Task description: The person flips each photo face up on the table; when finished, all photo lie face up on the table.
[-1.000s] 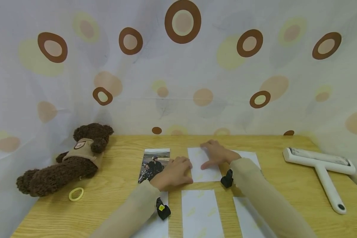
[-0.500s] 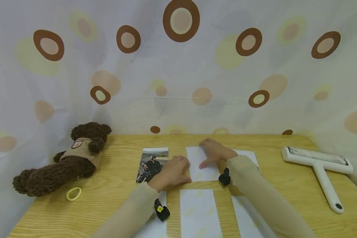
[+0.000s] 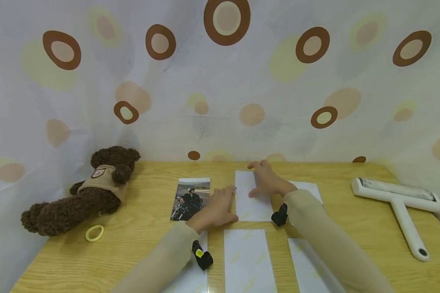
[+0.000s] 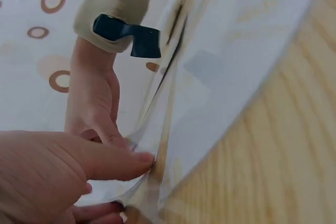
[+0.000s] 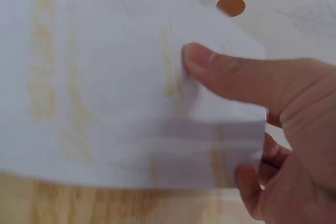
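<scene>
White with faint yellow print, a face-down photo print (image 3: 247, 207) is in the middle of the back row in the head view. My right hand (image 3: 273, 182) grips its right side; in the right wrist view the thumb (image 5: 226, 74) presses on the white back of the photo print (image 5: 115, 93), with fingers behind its edge. My left hand (image 3: 216, 207) is at the left edge. The left wrist view shows the left thumb (image 4: 118, 162) and fingers pinching that edge, partly hidden. A face-up photo print of a motorcyclist (image 3: 190, 199) lies left of it.
Several white sheets surround the hands, including a near middle one (image 3: 247, 260) and a back right one (image 3: 311, 191). A brown teddy bear (image 3: 99, 195) and yellow ring (image 3: 95, 233) lie left. A white T-shaped squeegee-like tool (image 3: 401, 203) lies right. A patterned curtain (image 3: 242, 81) hangs behind.
The middle photo print's far edge has risen slightly between my hands, and the left fingers have straightened somewhat. The head view has tilted down a little. Other objects stay put.
</scene>
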The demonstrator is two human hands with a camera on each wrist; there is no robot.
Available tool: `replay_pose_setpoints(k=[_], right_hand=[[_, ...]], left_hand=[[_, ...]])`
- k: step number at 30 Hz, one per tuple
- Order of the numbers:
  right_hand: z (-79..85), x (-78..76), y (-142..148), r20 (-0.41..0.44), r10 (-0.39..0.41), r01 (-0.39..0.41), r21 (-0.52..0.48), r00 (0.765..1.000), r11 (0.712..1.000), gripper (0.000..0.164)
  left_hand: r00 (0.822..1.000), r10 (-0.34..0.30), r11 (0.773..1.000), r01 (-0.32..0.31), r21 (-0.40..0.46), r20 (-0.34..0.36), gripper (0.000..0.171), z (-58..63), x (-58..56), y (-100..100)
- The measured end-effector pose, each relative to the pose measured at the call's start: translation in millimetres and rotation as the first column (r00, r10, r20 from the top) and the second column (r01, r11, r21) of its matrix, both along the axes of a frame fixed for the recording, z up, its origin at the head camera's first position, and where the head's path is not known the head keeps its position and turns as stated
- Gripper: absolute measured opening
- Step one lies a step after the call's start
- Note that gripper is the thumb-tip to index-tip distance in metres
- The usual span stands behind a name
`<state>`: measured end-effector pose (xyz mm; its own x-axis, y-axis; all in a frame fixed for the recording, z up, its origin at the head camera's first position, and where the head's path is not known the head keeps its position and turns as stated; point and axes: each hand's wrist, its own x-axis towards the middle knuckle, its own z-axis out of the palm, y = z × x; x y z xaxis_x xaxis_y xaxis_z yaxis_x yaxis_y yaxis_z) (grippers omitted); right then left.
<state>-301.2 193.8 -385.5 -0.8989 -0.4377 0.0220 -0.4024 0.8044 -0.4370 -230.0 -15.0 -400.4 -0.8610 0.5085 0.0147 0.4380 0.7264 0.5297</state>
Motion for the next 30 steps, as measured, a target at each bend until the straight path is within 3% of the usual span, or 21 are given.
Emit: replay_pose_setpoints(k=[3, 5, 8, 11, 14, 16, 21, 24, 27, 30], right_hand=[[0.5, 2.1, -2, 0.019, 0.018, -0.017, -0.054, 1.000, 0.998, 0.069], [1.1, 4.4, -3, 0.039, 0.025, -0.021, -0.085, 0.999, 0.996, 0.068], [2.4, 8.1, -3, 0.039, 0.027, -0.021, -0.142, 0.999, 0.990, 0.064], [2.8, 10.2, -3, 0.037, 0.065, -0.057, -0.192, 0.997, 0.980, 0.037], [0.7, 13.2, -5, 0.071, 0.109, -0.089, -0.243, 0.992, 0.966, 0.014], [-0.7, 16.2, -8, 0.145, 0.115, -0.069, -0.289, 0.983, 0.955, 0.016], [5.7, 25.2, -16, 0.293, 0.098, 0.029, -0.401, 0.951, 0.916, 0.049], [12.0, 27.8, -17, 0.343, 0.128, 0.042, -0.447, 0.931, 0.894, 0.059], [16.7, 29.2, -16, 0.380, 0.144, 0.045, -0.445, 0.914, 0.894, 0.056], [21.4, 30.5, -14, 0.416, 0.141, 0.061, -0.436, 0.898, 0.898, 0.051]], left_hand=[[0.995, 0.017, 0.987, -0.031, 0.158, 0.094, 0.089, 0.6, 0.3, -1], [0.985, 0.033, 0.958, -0.079, 0.276, 0.167, 0.090, 1.1, 0.0, -2], [0.957, 0.064, 0.880, -0.188, 0.437, 0.282, 0.087, 1.7, -3.3, -1], [0.919, 0.063, 0.790, -0.284, 0.544, 0.389, 0.084, 0.0, -9.7, -1], [0.873, 0.022, 0.698, -0.362, 0.618, 0.487, 0.079, -0.5, -13.3, -2], [0.864, -0.025, 0.648, -0.370, 0.666, 0.504, 0.074, -1.0, -14.3, -3], [0.870, -0.139, 0.657, -0.277, 0.702, 0.473, 0.064, -1.8, -12.6, -2], [0.859, -0.232, 0.654, -0.210, 0.727, 0.456, 0.065, -2.3, -10.5, 0], [0.848, -0.293, 0.652, -0.161, 0.741, 0.442, 0.069, 0.1, -7.4, 1], [0.847, -0.310, 0.670, -0.128, 0.731, 0.432, 0.072, 2.6, -6.1, 1]])
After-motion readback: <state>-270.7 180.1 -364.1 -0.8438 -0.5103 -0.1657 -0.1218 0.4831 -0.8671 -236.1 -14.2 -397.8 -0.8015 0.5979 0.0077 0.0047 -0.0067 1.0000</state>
